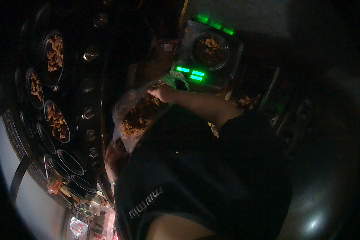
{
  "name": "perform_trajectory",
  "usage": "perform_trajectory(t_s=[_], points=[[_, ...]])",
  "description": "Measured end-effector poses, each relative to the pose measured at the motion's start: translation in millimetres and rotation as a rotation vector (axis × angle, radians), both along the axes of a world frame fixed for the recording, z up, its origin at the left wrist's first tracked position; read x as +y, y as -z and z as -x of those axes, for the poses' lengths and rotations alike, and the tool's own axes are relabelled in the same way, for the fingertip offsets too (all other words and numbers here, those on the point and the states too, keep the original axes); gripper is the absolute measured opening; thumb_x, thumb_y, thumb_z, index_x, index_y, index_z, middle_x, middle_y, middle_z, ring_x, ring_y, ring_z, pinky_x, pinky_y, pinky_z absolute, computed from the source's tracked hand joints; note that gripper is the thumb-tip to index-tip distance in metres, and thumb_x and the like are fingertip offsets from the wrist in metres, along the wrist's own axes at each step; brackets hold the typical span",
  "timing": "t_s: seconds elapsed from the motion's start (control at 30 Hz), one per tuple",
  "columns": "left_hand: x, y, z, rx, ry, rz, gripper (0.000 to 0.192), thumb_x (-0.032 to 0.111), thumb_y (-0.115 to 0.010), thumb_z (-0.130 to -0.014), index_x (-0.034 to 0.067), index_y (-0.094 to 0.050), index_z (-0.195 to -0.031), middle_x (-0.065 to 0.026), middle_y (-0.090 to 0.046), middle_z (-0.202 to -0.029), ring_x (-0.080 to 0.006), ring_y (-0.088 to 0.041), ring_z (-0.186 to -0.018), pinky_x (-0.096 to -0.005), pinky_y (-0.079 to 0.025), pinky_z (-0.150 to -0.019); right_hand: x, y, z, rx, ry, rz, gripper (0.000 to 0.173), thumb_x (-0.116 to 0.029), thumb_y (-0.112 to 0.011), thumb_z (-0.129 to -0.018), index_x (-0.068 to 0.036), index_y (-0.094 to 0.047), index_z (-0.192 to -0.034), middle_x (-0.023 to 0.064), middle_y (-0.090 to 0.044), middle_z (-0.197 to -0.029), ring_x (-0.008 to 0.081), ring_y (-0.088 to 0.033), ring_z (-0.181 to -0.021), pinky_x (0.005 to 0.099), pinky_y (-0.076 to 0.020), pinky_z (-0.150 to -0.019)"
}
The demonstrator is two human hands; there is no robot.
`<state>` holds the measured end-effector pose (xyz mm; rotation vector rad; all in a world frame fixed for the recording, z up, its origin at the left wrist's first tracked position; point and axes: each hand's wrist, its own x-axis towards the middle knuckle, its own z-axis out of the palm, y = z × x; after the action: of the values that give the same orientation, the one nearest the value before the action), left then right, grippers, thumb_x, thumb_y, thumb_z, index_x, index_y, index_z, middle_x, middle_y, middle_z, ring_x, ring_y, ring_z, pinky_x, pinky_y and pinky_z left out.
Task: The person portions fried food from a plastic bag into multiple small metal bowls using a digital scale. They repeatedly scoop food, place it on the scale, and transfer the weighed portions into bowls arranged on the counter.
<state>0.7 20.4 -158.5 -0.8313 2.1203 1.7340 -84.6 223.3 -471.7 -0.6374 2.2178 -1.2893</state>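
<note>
A clear plastic bag (117,118) full of browned, fried-looking food pieces (135,121) lies slanted in front of my dark shirt. My right hand (160,92) is closed at the bag's upper end, fingers over the pieces there. At the lower end, my left hand (117,159) is against the bag; its fingers are in deep shadow and their grip is unclear. Just beyond my right hand stands a digital scale (208,78) with lit green displays. On it rests a round metal bowl (225,57) holding similar pieces.
On the left, several round containers hold browned food, among them one (57,121); others (70,162) look dark inside. Several small round metallic objects (88,113) line the counter edge. More food pieces (246,102) lie right of my right arm. A packet (54,186) lies lower left.
</note>
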Motion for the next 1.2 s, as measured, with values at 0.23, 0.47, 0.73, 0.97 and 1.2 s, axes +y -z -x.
perform_trajectory(t_s=[0.23,0.47,0.73,0.97,1.2], points=[[0,12,-1,-0.151,-0.448,-0.548,0.026,0.01,-0.055,-0.071,0.004,-0.055,-0.096,-0.006,-0.055,-0.084,-0.0169,-0.053,-0.073,-0.0256,-0.043,-0.061,35,-47,18,-0.313,-0.102,-0.136,0.037,-0.019,-0.052,-0.079,-0.004,-0.047,-0.112,0.0181,-0.055,-0.102,0.0338,-0.052,-0.095,0.0419,-0.0424,-0.079],[-4,10,10,-0.256,-0.181,-0.232,0.019,0.008,-0.054,-0.066,0.004,-0.052,-0.084,-0.0035,-0.051,-0.07,-0.0142,-0.048,-0.059,-0.0233,-0.039,-0.055,31,-41,13,0.107,-0.019,-0.597,0.03,-0.017,-0.053,-0.079,-0.008,-0.054,-0.108,0.0145,-0.053,-0.109,0.0299,-0.048,-0.104,0.0411,-0.038,-0.088],[38,-27,42,-0.354,-0.4,-0.369,0.018,0.009,-0.052,-0.067,0.005,-0.047,-0.084,-0.0028,-0.046,-0.066,-0.0139,-0.045,-0.057,-0.0235,-0.037,-0.054,-21,9,3,0.204,-0.162,-0.276,0.026,-0.017,-0.053,-0.075,-0.01,-0.058,-0.099,0.0121,-0.056,-0.103,0.0288,-0.052,-0.097,0.0386,-0.0424,-0.082],[19,-13,34,-0.371,-0.316,-0.404,0.013,0.008,-0.051,-0.067,0.006,-0.046,-0.079,-0.0002,-0.04,-0.061,-0.0123,-0.042,-0.052,-0.0253,-0.036,-0.048,58,-89,41,-0.711,-0.045,0.348,0.015,-0.014,-0.057,-0.067,-0.005,-0.057,-0.079,0.0059,-0.058,-0.077,0.0168,-0.056,-0.074,0.0279,-0.0447,-0.068],[-7,20,17,0.187,0.66,0.424,0.013,-0.003,-0.06,-0.067,0.004,-0.056,-0.078,-0.0121,-0.056,-0.086,-0.0263,-0.057,-0.079,-0.032,-0.045,-0.065,200,-56,44,-0.559,1.001,0.559,0.019,-0.011,-0.058,-0.072,-0.003,-0.055,-0.089,0.0049,-0.057,-0.087,0.0138,-0.052,-0.079,0.0279,-0.0435,-0.07]])
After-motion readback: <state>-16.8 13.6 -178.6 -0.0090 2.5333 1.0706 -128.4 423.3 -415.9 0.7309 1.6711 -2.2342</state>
